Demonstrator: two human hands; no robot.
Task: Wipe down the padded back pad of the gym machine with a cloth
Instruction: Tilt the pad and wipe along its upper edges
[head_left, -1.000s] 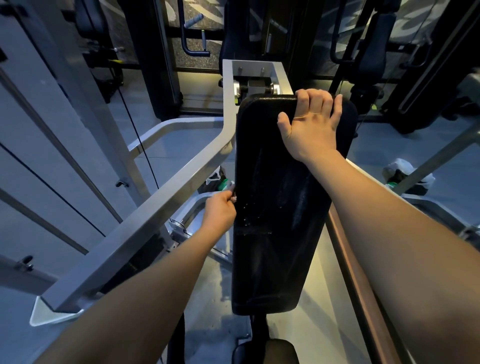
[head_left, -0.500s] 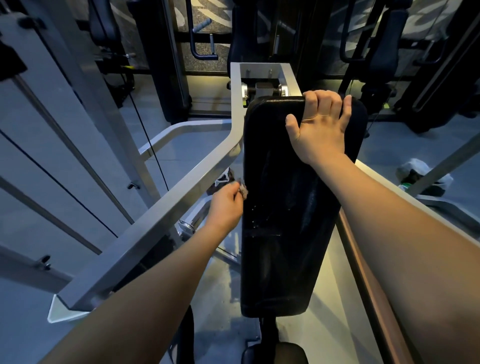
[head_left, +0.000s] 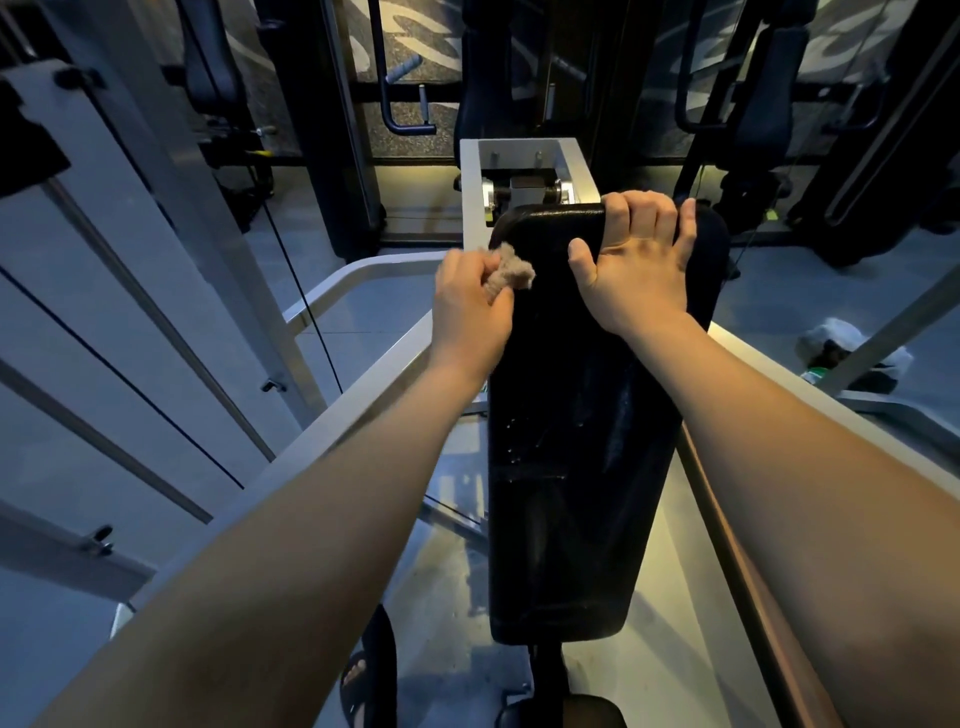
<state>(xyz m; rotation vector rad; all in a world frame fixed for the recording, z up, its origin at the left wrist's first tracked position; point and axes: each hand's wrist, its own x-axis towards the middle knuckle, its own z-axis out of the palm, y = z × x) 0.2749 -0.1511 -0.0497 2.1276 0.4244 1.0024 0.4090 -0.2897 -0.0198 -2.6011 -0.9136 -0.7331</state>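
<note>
Centrally, the machine's grey metal frame (head_left: 322, 447) slants up from lower left to a bracket behind the pad. The black back pad (head_left: 576, 467) stands long and glossy in mid-view. The right hand (head_left: 634, 280) grips its top edge, fingers curled over it and thumb spread on the face. The left hand (head_left: 470, 312) pinches a crumpled tan cloth (head_left: 511, 270) against the pad's upper left edge. Small droplets (head_left: 511, 441) speckle the pad's left side lower down.

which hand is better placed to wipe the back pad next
Left. The left hand pinches the tan cloth at the back pad's upper left edge, while the right hand grips the pad's top edge and holds no cloth.
</note>
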